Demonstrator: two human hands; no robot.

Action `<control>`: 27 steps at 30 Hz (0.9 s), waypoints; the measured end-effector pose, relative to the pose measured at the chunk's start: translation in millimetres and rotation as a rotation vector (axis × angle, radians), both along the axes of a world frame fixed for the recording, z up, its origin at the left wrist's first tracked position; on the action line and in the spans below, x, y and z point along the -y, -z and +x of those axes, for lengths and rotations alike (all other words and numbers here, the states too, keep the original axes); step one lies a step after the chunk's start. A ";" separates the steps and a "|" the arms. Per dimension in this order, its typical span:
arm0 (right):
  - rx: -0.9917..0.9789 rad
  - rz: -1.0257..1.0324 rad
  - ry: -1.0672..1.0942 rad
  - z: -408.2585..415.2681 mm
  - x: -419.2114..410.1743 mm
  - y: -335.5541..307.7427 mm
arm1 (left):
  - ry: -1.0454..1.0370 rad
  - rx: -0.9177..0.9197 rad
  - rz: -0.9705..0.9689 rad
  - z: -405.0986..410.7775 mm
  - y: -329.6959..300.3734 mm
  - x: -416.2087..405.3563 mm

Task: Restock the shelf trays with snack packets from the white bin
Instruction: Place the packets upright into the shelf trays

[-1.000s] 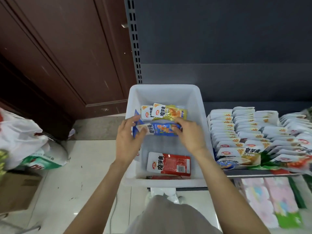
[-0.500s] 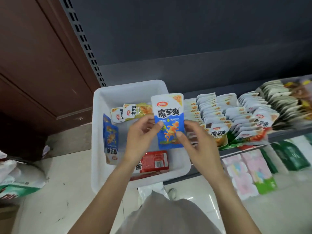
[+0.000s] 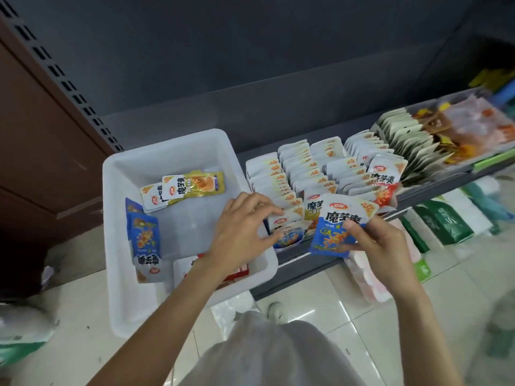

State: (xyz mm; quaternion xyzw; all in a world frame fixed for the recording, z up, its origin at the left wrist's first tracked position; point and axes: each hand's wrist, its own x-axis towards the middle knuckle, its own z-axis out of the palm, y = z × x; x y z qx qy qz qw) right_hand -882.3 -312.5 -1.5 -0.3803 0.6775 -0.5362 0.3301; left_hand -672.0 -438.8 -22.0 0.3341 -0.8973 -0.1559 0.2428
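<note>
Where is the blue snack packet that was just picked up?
In the head view, the blue snack packet is pinched in the right hand, just right of the white plastic bin.

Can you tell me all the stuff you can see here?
white bin: one, white, on the left beside the shelf
yellow packets: two, yellow and white, at the bin's back
blue packets: two or so, blue, by the bin's left wall
red packet: one, red, bin's front, mostly hidden
shelf packets: many, mostly white, standing in rows
held packet: one, blue and white, over the shelf's front
left hand: touches the front row
right hand: grips held packet
</note>
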 end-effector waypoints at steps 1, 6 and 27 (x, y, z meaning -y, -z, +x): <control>0.038 -0.034 -0.018 4.0 2.1 2.3 | -0.008 0.018 -0.018 -1.6 4.0 1.5; -0.002 -0.083 -0.221 26.6 28.2 23.6 | -0.080 0.059 -0.025 -10.7 12.7 16.6; -0.794 0.028 -0.189 27.7 48.9 92.6 | -0.053 0.069 0.046 -3.9 8.6 23.3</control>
